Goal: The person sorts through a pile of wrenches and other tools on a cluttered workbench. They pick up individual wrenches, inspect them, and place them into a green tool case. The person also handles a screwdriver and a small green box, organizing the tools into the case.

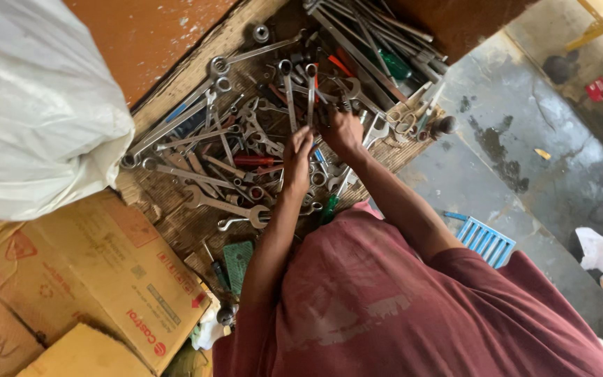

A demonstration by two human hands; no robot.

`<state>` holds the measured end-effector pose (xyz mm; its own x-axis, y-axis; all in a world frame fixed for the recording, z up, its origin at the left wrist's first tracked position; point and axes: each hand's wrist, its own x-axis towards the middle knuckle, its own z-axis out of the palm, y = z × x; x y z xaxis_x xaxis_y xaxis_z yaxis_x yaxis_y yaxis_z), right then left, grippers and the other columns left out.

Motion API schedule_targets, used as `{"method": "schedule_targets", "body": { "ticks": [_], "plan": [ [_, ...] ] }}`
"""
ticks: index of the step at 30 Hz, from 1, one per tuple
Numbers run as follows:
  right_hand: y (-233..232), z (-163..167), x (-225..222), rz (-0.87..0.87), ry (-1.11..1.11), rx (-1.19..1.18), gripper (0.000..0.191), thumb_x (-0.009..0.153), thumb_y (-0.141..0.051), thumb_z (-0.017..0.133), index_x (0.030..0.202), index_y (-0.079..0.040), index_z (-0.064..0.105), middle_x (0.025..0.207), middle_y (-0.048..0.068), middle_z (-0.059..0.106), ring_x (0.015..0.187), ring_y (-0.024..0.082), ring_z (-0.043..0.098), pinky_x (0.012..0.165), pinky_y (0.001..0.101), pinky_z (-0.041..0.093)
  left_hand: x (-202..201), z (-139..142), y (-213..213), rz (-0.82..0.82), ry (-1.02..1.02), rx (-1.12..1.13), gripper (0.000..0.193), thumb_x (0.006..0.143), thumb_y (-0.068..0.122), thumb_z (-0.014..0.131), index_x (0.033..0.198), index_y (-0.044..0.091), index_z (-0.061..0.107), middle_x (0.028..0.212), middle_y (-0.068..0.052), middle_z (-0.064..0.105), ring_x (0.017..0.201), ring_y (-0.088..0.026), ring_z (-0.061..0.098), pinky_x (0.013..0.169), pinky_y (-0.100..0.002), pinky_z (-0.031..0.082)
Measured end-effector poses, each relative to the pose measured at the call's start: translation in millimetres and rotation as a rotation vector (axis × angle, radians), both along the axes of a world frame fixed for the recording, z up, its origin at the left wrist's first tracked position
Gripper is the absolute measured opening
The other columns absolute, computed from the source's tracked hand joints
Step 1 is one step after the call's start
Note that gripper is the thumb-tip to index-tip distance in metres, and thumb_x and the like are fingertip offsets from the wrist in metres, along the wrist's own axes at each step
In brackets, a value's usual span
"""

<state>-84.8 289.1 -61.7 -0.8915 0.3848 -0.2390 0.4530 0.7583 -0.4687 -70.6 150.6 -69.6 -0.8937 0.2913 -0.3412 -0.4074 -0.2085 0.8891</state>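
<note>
There is one view only, from a camera worn on the person's head. It looks steeply down over the maroon shirt and both forearms onto the wooden counter strewn with wrenches. The picture is tilted, so the counter runs diagonally. The counter is near, at arm's reach; the concrete floor lies farther off at right.

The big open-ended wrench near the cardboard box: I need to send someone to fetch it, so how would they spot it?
Start at the brown cardboard box and look to the wooden board of tools beside it. The wrench lies at the pile's near edge, beside the left forearm. Its wide open jaws at both ends set it apart from the slimmer ring spanners.
</note>
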Motion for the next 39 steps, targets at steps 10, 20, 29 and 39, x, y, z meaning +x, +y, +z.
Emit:
{"method": "schedule_targets", "body": {
  "ticks": [10, 20, 29, 39],
  "plan": [
    [-7.5, -5.2, 61.6, -0.382, 0.48, -1.256, 0.038, 0.102, -0.02, 0.063, 0.132, 0.003, 0.066, 0.097, 0.007, 0.071, 0.076, 0.009, 0.063, 0.064, 0.0228, 0.053, -3.5, -8.3, 40.1, -0.116, -0.024, 0.121, 0.071, 0.102, 0.048, 0.055, 0.159, 0.008, 0.04, 0.157, -0.02, 0.051, 0.142, -0.033, 0.048, 0.121, -0.047, 0.031],
    [60.5, 3.3, 46.9, -1.029, 1.051, -1.632, 0.052, 0.108, -0.01, 0.064, 0.145, 0.007, 0.032, 0.115, 0.023, 0.063, 0.103, 0.032, 0.068, 0.085, 0.0397, 0.063, 18.9, 4.6, 63.7, -0.592, 0.016, 0.018, 0.084, 0.095, 0.049, 0.064, 0.162, 0.011, 0.031, 0.16, -0.026, 0.033, 0.147, -0.04, 0.038, 0.12, -0.055, 0.035],
    [50.6, 18.0, 45.8, -1.09, 1.223, -1.881, 0.073, 0.095, 0.016, 0.034, 0.16, -0.015, 0.022, 0.16, 0.03, 0.034, 0.139, 0.041, 0.05, 0.106, 0.0446, 0.058, 21.6, -18.5, 45.7, -0.507, -0.059, 0.048, 0.074, 0.094, 0.036, 0.069, 0.157, 0.01, 0.04, 0.156, -0.017, 0.052, 0.14, -0.032, 0.054, 0.113, -0.049, 0.048],
    [59.6, -5.9, 50.1, -0.465, 0.624, -0.596, 0.031, 0.093, 0.01, 0.056, 0.122, 0.005, 0.067, 0.107, 0.03, 0.074, 0.082, 0.033, 0.067, 0.067, 0.0406, 0.061, 17.2, -9.6, 39.9, -0.419, -0.088, 0.06, 0.075, 0.096, 0.025, 0.065, 0.16, 0.007, 0.03, 0.158, -0.017, 0.048, 0.139, -0.03, 0.055, 0.113, -0.046, 0.047]
  ]
}}
